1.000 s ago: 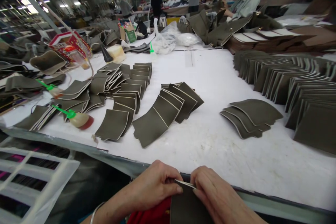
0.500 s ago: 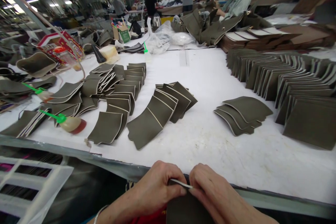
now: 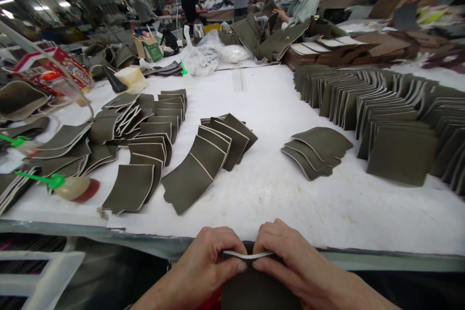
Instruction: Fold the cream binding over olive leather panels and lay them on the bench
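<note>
A dark olive leather panel (image 3: pixel 256 283) with a pale cut edge is held upright at the table's front edge, its lower part running out of the picture. My left hand (image 3: pixel 212 264) pinches its top edge, thumb on the near face and fingers behind. My right hand (image 3: pixel 290 264) grips the same edge just to the right, the two thumb tips close together. Beyond my hands, a fanned group of olive panels (image 3: pixel 192 169) lies on the white tabletop (image 3: pixel 232 208). A smaller stack of curved panels (image 3: pixel 316 152) rests to the right.
Rows of standing panels (image 3: pixel 399 155) fill the right side. More panels (image 3: pixel 127 184) overlap on the left, beside a green-tipped squeeze bottle (image 3: pixel 72 186). Plastic bags (image 3: pixel 210 53) and brown boards (image 3: pixel 327 53) lie farther back. Across the table a co-worker (image 3: pixel 305 0) handles olive pieces.
The view has turned slightly right, so the table's contents sit farther left. Both hands still pinch the panel; more of its pale edge shows and the thumbs have come level.
</note>
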Demonstrator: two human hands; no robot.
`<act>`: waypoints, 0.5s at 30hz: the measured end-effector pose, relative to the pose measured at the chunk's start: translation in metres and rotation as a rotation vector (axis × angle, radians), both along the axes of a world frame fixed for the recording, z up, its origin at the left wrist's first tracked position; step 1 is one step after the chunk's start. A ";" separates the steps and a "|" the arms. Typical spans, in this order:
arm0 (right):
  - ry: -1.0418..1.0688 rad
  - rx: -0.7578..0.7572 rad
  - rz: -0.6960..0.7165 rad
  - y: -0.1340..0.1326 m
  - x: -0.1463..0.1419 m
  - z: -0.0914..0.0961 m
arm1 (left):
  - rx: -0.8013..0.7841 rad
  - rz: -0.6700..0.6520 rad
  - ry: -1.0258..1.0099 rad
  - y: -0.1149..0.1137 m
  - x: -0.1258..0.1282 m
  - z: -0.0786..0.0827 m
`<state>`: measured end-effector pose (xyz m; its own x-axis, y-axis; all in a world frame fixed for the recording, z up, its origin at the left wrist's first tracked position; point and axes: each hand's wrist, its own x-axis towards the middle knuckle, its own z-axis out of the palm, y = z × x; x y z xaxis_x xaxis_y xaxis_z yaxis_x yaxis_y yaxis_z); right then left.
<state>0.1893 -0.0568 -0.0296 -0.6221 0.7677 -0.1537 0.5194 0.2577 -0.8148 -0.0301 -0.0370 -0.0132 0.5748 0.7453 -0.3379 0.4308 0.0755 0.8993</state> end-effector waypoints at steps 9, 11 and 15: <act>-0.044 0.085 0.032 -0.001 0.020 -0.003 | -0.094 0.050 0.067 -0.001 -0.008 -0.008; -0.070 0.122 0.044 -0.001 0.018 -0.003 | -0.049 -0.002 0.106 0.000 -0.002 -0.006; -0.073 0.153 0.058 -0.001 0.013 -0.003 | 0.158 -0.200 0.183 0.000 0.016 0.002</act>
